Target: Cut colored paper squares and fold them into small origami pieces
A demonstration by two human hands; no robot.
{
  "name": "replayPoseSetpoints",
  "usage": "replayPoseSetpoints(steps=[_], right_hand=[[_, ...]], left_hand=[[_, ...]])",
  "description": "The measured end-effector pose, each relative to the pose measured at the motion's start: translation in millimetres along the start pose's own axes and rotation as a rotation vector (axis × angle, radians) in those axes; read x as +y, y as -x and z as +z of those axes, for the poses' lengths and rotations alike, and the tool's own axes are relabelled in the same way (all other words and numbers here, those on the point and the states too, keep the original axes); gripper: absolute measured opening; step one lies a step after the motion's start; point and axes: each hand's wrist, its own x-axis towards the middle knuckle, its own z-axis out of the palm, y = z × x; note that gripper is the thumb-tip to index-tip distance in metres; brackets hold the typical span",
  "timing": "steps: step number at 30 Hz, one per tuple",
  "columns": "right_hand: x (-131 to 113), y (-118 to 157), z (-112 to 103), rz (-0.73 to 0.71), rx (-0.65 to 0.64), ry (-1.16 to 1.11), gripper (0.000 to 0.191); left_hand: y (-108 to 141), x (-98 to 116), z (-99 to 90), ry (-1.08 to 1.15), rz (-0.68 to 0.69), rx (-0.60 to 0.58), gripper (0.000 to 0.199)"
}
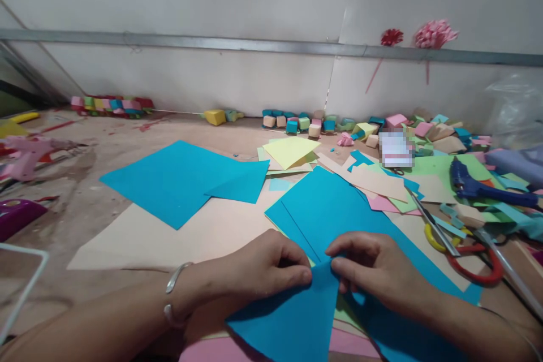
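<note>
Near the front of the table, a blue sheet of paper [292,317] is pinched along its upper edge by both hands. My left hand [271,263], with a silver bangle on the wrist, presses thumb against fingers on its upper left. Close beside it, my right hand [369,266] grips the upper right corner between thumb and fingers. Under my hands lies more blue paper [335,203] on a pile with green and pink sheets. To the left, another large blue sheet [169,181] and a smaller blue piece [244,184] lie on cream paper [127,243].
Scissors [477,263] with red and yellow handles and a blue glue gun [487,186] lie at right among paper scraps. Folded paper cubes [292,124] line the wall. A pink glue gun [27,155] and a purple tool [19,218] are at left.
</note>
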Motion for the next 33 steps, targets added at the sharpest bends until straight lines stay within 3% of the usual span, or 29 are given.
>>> replayPoseSetpoints(steps=[4, 10, 17, 20, 23, 26, 29, 33], right_hand=[[-4, -5, -10, 0.005, 0.093, -0.02, 0.018], [-2, -21, -46, -0.044, 0.3, -0.103, 0.02], [5, -33, -65, 0.0, 0.214, -0.094, 0.027], [6, -34, -67, -0.09, 0.184, 0.152, 0.024], [3, -30, -61, -0.397, 0.146, 0.569, 0.021], [0, -21, -47, -0.637, 0.109, 0.87, 0.025], [-3, -10, -33, -0.678, 0.019, 1.013, 0.02], [-7, -5, -28, -0.548, -0.043, 0.915, 0.022]], left_hand=[[-2, -1, -5.1, -0.072, -0.015, 0.033, 0.03], [-6, -7, -20.1, -0.002, -0.097, 0.126, 0.031], [-10, -19, -23.0, 0.047, -0.146, 0.26, 0.031], [-11, -16, -22.4, -0.043, -0.096, 0.325, 0.032], [-11, -11, -18.5, -0.107, -0.049, 0.358, 0.029], [-9, -9, -9.7, -0.117, 0.03, 0.294, 0.027], [-6, -9, -1.4, -0.125, 0.116, 0.231, 0.025], [-5, -8, 2.2, -0.171, 0.178, 0.242, 0.025]])
